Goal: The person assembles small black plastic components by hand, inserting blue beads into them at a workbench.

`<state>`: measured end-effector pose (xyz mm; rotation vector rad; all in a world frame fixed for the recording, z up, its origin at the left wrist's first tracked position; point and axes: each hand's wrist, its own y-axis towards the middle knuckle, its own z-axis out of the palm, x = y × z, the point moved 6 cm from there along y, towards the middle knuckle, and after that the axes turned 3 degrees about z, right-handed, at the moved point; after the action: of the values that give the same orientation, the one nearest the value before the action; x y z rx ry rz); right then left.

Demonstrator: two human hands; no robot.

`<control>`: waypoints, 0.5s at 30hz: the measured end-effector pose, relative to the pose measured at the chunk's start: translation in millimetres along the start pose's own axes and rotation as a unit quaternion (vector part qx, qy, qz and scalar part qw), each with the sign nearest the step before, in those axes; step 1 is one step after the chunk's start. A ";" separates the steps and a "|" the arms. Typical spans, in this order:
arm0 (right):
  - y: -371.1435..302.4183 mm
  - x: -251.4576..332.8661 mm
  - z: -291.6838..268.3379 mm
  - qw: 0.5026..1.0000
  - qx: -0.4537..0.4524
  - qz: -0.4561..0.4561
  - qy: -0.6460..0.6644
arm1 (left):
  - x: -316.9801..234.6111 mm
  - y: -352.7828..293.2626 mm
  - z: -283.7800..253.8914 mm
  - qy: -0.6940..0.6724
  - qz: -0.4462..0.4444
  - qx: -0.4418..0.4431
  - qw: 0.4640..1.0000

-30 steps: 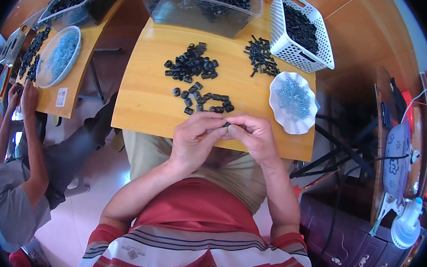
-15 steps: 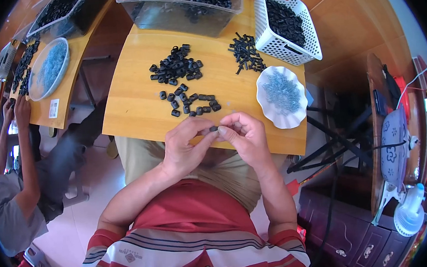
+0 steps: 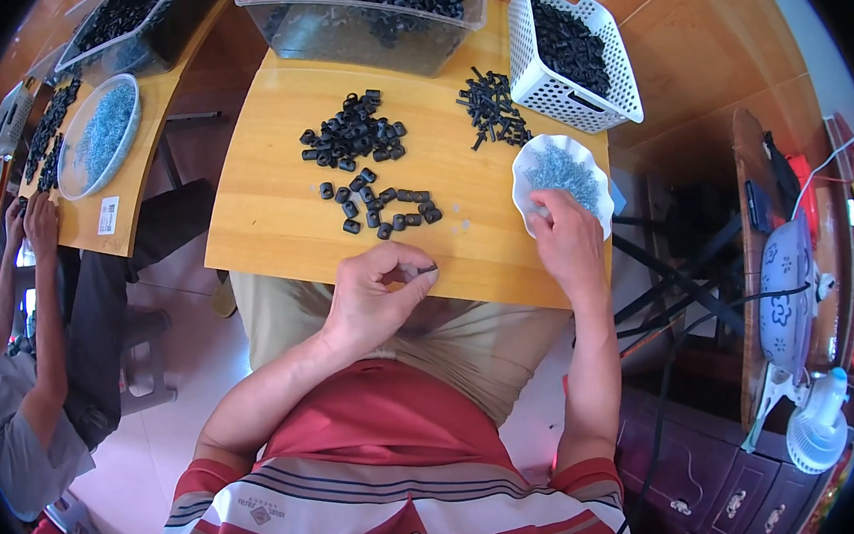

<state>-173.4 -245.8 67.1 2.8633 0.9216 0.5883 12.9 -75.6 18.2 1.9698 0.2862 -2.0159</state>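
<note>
Near the table's front edge, my left hand (image 3: 381, 289) pinches a small black plastic part (image 3: 428, 269) between thumb and forefinger. Over to the right, my right hand (image 3: 569, 241) reaches into a white scalloped dish (image 3: 528, 214) of tiny pale-blue, see-through pieces (image 3: 562, 168). Its fingers are curled together at the near side of the heap, and what they pinch, if anything, is hidden. Ahead of my left hand lie several loose black barrel-shaped parts (image 3: 372, 203), with a thicker pile of them (image 3: 351, 127) behind.
Thin black stems (image 3: 493, 109) lie beside a white perforated basket (image 3: 625, 101) of black parts. A clear plastic bin (image 3: 360, 46) of black pieces stands at the back. At the left, another person (image 3: 18, 420) works at a second table (image 3: 131, 205). A small white fan (image 3: 819, 425) stands right.
My right hand has left my left hand and moved right to the scalloped dish. My left hand stays near the table edge, still pinching the small black part.
</note>
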 end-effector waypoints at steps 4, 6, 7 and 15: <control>9.0 -18.2 2.1 0.998 0.014 -0.021 -0.050 | 2.5 -3.8 4.6 -0.016 -0.049 0.003 0.999; 11.7 -19.2 5.3 0.996 0.033 -0.035 -0.081 | 4.8 -5.3 4.1 -0.019 -0.046 0.002 0.999; 13.3 -20.6 6.1 0.996 0.034 -0.035 -0.080 | 5.9 -5.8 4.2 -0.022 -0.041 0.002 0.999; 19.9 -21.9 11.0 0.990 0.042 -0.095 -0.099 | 14.2 -7.5 8.8 -0.064 -0.043 0.011 0.997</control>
<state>-174.7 -274.2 53.3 2.7951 1.1910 0.2473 1.8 -72.8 3.9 1.8604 0.3267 -2.1965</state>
